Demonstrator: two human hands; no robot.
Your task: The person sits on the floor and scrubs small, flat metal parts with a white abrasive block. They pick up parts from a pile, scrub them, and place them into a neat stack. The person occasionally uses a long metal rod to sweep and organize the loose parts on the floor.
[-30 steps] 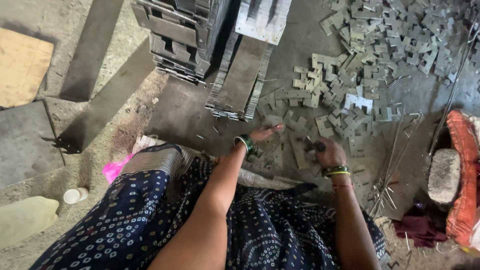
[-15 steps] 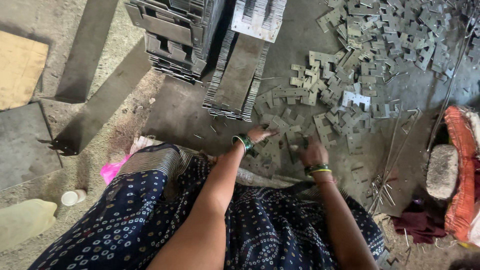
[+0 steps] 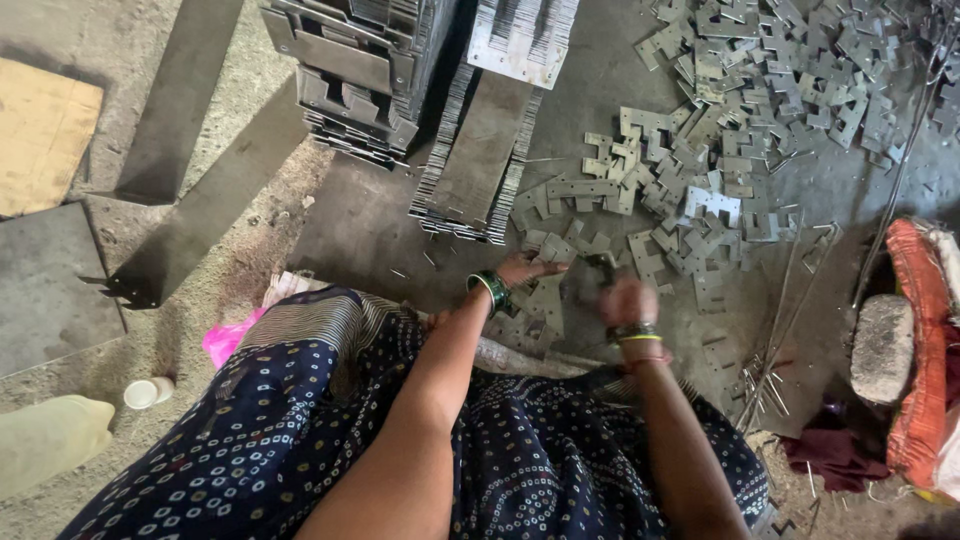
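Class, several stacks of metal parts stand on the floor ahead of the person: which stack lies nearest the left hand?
The flat stack of long grey strips, lying just above the left hand. The taller stack of dark channel pieces sits farther up and left.

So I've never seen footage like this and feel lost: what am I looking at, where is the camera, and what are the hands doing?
There is no machine here. One camera sits on a person's head and looks down over their dotted dark blue clothing to the floor. The left hand, with a green bangle at the wrist, reaches to flat grey metal pieces lying just ahead. The right hand is blurred; it seems closed on a small dark piece, but I cannot tell for sure. Further out lie a scattered heap of similar notched metal plates, stacked plates and metal strips.
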